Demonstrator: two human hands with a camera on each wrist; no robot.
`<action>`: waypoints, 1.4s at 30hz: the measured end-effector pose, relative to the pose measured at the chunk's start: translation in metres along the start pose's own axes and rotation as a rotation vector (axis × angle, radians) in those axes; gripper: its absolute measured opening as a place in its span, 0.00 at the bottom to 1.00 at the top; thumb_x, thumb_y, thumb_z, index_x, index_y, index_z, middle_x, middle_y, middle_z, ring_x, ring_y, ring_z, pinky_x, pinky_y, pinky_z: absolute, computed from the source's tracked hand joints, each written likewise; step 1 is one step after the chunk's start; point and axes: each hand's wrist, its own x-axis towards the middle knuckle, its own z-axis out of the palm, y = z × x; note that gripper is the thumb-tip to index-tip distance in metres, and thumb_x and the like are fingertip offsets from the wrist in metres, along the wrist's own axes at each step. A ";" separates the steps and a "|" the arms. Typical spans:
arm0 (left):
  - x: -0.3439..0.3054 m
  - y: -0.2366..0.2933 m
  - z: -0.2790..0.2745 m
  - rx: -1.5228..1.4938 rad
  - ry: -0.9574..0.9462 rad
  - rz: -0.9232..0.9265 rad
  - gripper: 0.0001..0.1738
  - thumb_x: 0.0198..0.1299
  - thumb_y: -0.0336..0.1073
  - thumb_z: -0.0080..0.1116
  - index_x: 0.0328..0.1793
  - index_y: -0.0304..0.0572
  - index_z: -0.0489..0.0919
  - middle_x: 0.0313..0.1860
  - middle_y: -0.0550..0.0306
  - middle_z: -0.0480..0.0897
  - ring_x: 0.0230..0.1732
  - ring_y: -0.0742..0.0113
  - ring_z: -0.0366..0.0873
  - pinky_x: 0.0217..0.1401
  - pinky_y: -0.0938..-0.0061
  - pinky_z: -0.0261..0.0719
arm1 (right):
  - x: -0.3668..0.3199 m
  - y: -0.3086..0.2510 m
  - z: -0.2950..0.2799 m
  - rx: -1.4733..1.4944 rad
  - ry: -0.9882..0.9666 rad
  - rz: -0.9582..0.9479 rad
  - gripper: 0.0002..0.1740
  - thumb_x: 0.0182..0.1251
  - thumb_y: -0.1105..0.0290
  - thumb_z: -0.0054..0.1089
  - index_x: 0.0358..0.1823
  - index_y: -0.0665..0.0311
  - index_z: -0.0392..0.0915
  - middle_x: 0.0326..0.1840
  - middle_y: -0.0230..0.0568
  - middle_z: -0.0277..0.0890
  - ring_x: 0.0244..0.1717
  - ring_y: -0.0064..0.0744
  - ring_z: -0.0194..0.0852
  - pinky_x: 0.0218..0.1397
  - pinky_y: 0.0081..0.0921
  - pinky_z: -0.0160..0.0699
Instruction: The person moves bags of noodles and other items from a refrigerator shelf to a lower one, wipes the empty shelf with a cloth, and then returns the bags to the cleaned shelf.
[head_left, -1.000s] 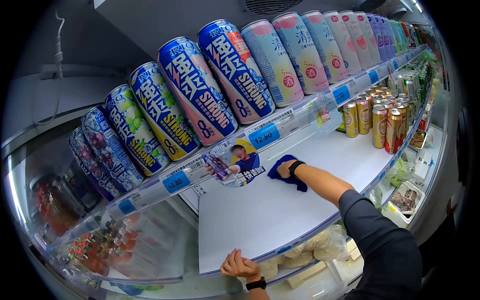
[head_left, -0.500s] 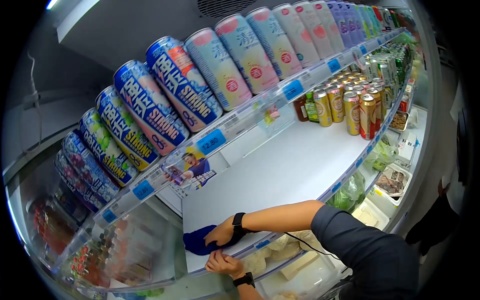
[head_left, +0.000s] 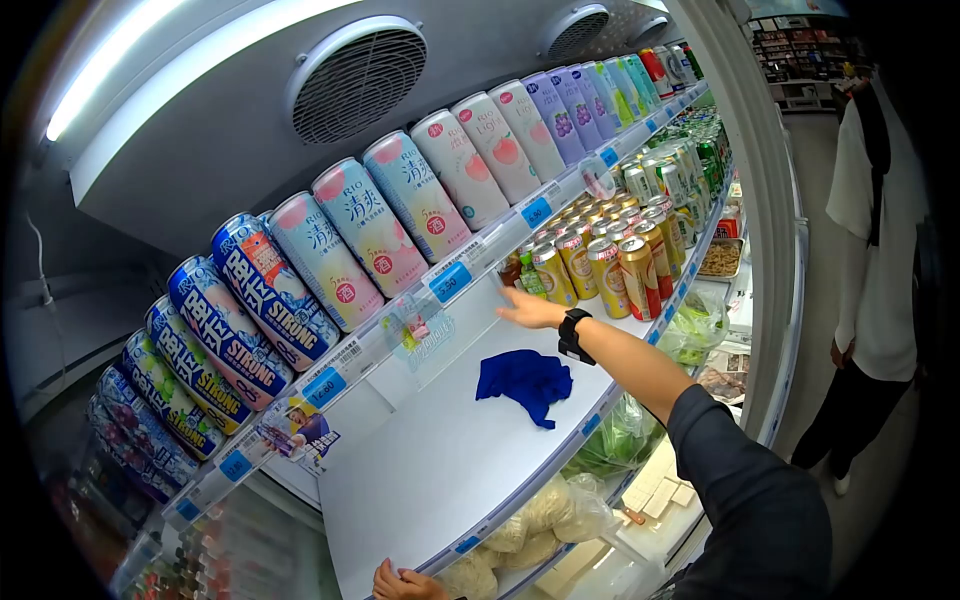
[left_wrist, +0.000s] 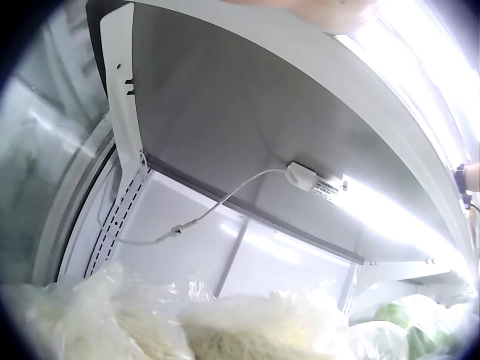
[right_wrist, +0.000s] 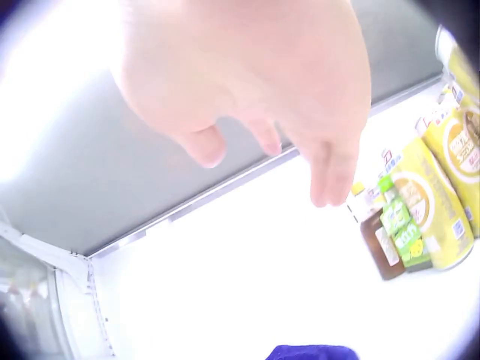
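My right hand reaches over the white shelf, fingers extended and nothing held. In the right wrist view its fingers point toward a small green bottle and a yellow can, short of both. The dark blue cloth lies crumpled on the shelf below that hand, apart from it. At the shelf's front left edge rests my left hand, fingers loosely bent and partly cut off by the frame. Only a blurred strip of the left hand shows in the left wrist view.
Above runs a shelf of tall drink cans with a price rail. Several yellow cans stand at the shelf's right. Below lie bagged goods and leafy greens. A person stands at the right.
My right hand has wiped leftward with the cloth, then let it go mid-shelf and moved right toward the cans. My left hand stays at the front edge. The head view has shifted right.
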 end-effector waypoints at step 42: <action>-0.005 -0.008 0.016 0.056 -0.041 -0.054 0.15 0.50 0.37 0.42 0.30 0.35 0.78 0.32 0.49 0.75 0.36 0.53 0.68 0.46 0.60 0.60 | -0.015 -0.254 0.353 -0.301 -0.874 -0.414 0.30 0.60 0.66 0.46 0.66 0.60 0.58 0.71 0.56 0.48 0.69 0.66 0.48 0.64 0.56 0.58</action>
